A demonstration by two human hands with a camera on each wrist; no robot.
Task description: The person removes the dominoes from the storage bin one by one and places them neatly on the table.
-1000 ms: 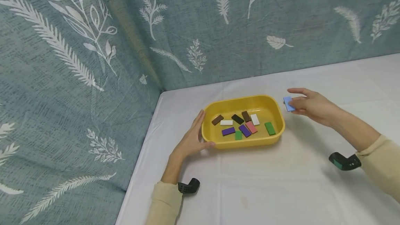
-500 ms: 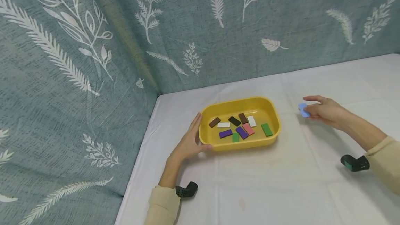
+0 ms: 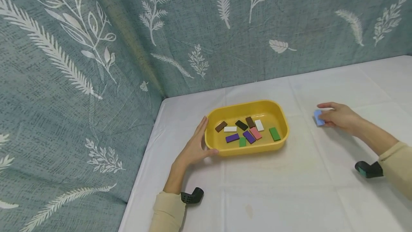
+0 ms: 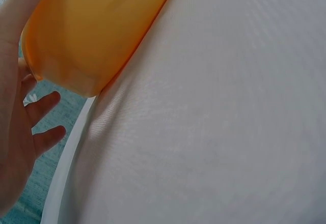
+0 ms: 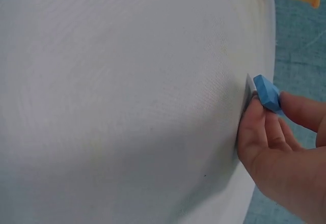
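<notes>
The left hand (image 3: 194, 146) rests against the left end of the yellow tray (image 3: 248, 150), its fingers spread along the end and its thumb by the front wall. In the left wrist view, some fingertips (image 4: 51, 135) stand apart from the tray's wall. To the right of the tray, the right hand (image 3: 342, 118) pinches a light blue block (image 3: 319, 117) between thumb and fingers. That block is low over the white cloth, tilted in the right wrist view; fingers hide part of it. Whether it touches the cloth, I cannot tell.
Inside the tray lie several small blocks, among them a pink block (image 3: 255, 133), a black block (image 3: 241, 125) and a green block (image 3: 275, 134). White cloth (image 3: 273, 196) covers the table. A patterned teal curtain (image 3: 238, 56) hangs behind and to the left.
The right hand has carried the light blue block rightward from beside the tray and lowered it toward the cloth. The left hand stays at the tray; the head view has shifted slightly.
</notes>
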